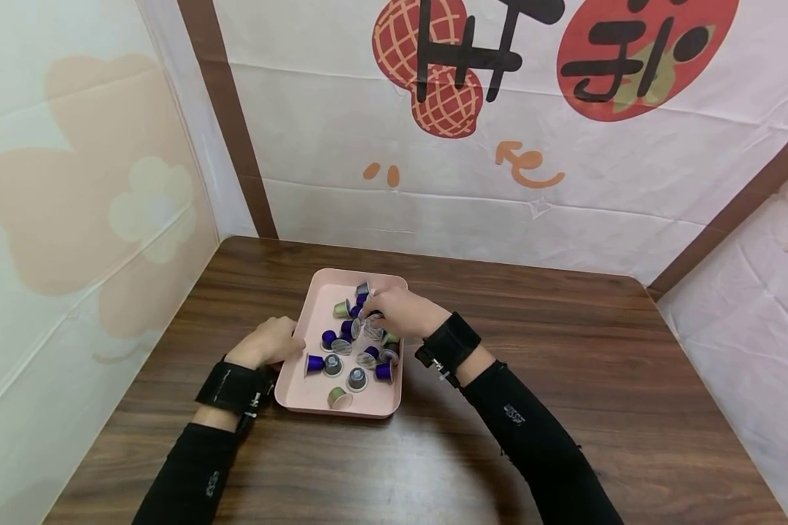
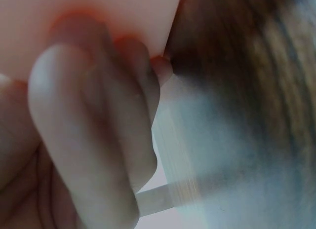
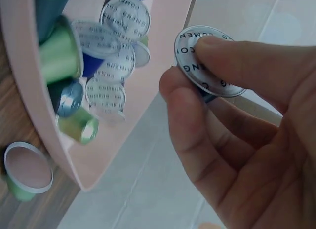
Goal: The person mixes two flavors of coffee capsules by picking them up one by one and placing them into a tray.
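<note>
The right hand (image 1: 399, 310) was over the far half of the pink tray (image 1: 311, 397), pinching one capsule (image 3: 210, 61) between thumb and fingers. In the right wrist view, the capsule's foil lid faced the camera, the thumb lay across the lid, and the body pointed away behind it. The body was mostly hidden, so its colour could not be told.

The left hand (image 1: 267, 341) rested on the table (image 1: 565, 408) with fingers curled against the tray's left rim. Whether it gripped the rim could not be told; the left wrist view was blurred.

Loose capsules (image 1: 357, 378) lay in the tray, roughly fifteen in the head view. Most were purple, about three were green, and some were grey-blue. Several lay on their sides and others stood lid-up. An exact count was not possible where they overlapped under the right hand.

The tray stood lengthwise, its long axis running away from the person, left of the table's centre. Bare tabletop lay to the tray's right and behind it, and a narrower strip lay on the left.
</note>
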The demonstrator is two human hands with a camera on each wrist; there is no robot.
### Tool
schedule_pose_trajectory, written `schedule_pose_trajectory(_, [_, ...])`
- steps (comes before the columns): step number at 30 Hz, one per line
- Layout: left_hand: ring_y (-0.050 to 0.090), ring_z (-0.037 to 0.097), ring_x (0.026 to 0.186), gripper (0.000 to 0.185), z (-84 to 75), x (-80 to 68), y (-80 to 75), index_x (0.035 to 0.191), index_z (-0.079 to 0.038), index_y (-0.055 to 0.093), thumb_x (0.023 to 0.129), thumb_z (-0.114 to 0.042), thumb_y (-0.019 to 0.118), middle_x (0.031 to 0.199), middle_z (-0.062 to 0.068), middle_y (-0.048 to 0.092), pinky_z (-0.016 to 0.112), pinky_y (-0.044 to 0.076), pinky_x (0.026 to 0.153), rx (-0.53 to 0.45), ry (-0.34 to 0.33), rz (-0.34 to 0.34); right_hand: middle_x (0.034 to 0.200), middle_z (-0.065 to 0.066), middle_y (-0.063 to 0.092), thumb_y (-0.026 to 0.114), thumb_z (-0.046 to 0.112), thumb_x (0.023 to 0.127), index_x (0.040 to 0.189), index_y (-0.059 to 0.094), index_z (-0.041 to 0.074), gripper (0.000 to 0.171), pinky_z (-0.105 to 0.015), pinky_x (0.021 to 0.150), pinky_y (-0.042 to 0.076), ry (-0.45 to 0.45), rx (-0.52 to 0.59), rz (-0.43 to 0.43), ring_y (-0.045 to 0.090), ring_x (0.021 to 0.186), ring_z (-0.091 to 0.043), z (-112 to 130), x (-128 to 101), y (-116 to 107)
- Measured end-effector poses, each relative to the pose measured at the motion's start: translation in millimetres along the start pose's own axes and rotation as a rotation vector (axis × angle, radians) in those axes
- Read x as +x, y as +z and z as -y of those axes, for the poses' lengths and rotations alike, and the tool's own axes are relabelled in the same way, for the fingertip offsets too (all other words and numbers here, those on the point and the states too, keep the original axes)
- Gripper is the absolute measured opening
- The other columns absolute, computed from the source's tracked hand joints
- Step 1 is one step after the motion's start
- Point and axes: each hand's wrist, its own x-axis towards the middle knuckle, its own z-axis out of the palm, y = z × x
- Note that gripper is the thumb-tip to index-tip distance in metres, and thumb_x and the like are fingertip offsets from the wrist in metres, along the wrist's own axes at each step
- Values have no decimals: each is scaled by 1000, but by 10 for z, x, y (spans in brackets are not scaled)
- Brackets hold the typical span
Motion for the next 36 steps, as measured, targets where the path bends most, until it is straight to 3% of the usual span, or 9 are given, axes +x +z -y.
schedule_pose_trajectory(9, [59, 18, 58, 24, 9, 0, -11, 100, 4, 62, 85, -12, 53, 80, 12, 61, 30, 48, 49, 0, 7, 3, 104, -2, 67, 62, 8, 90, 112, 68, 8, 23, -22, 77, 43, -38, -32, 37, 56, 88, -13, 138, 265, 23])
schedule_pose_trajectory(18, [57, 19, 56, 18, 7, 11, -27, 90, 1, 63, 83, -12, 53, 74, 10, 59, 30, 46, 49, 27, 38, -11, 108, -1, 66, 57, 12, 94, 117, 66, 10, 25, -17, 79, 46, 62, -9, 56, 59, 90, -7, 244, 481, 81])
schedule_pose_trajectory(24, [58, 18, 59, 21, -11, 1, -35, 97, 3, 63, 85, -12, 54, 78, 11, 60, 29, 48, 49, -6, 35, 3, 107, -1, 66, 57, 11, 93, 116, 66, 9, 25, -24, 86, 45, 35, -36, 55, 60, 88, -8, 241, 560, 101])
schedule_pose_trajectory(29, [59, 18, 58, 22, -1, 22, -31, 98, 3, 63, 84, -12, 54, 79, 11, 61, 29, 48, 49, -4, 27, 1, 108, -3, 66, 56, 11, 93, 116, 66, 8, 25, -19, 77, 46, 26, -22, 44, 60, 84, -9, 237, 619, 119])
schedule_pose_trajectory(36, [59, 18, 58, 23, 30, 19, -19, 99, 2, 63, 84, -13, 54, 80, 11, 61, 29, 48, 49, -8, 12, 6, 111, -5, 65, 56, 11, 94, 118, 65, 7, 26, -17, 76, 45, 22, -2, 30, 61, 86, -9, 237, 653, 143])
